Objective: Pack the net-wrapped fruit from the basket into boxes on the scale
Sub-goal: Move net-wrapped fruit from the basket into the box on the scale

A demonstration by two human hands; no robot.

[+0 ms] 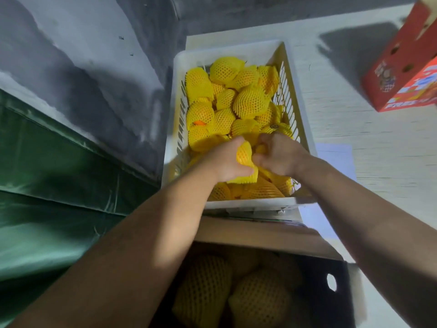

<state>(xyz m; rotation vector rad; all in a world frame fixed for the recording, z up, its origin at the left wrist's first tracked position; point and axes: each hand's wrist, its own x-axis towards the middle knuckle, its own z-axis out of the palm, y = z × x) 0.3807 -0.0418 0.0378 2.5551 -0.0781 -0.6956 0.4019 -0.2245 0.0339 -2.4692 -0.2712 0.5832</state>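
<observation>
Nearest the camera an open cardboard box (314, 292) lies in shadow, with several net-wrapped fruits (257, 301) already lying in it. A hole shows in its right wall. Both bare forearms reach over this box to the white plastic basket (238, 53) just beyond it.

The basket is heaped with fruit in yellow foam nets (248, 100), piled nearly to its slotted sides. At its near end the two hands meet above the pile. The left hand (227, 159) grasps one netted fruit (244, 153), with the thumb curled under it. The right hand (276, 153) has its fingers bent down among the fruits beside it, but whether it grips one cannot be told.

To the far right a red printed carton (402, 74) stands tilted on the pale surface (354, 119). On the left, green sheeting (59, 181) lies below a grey wall (82, 55).
</observation>
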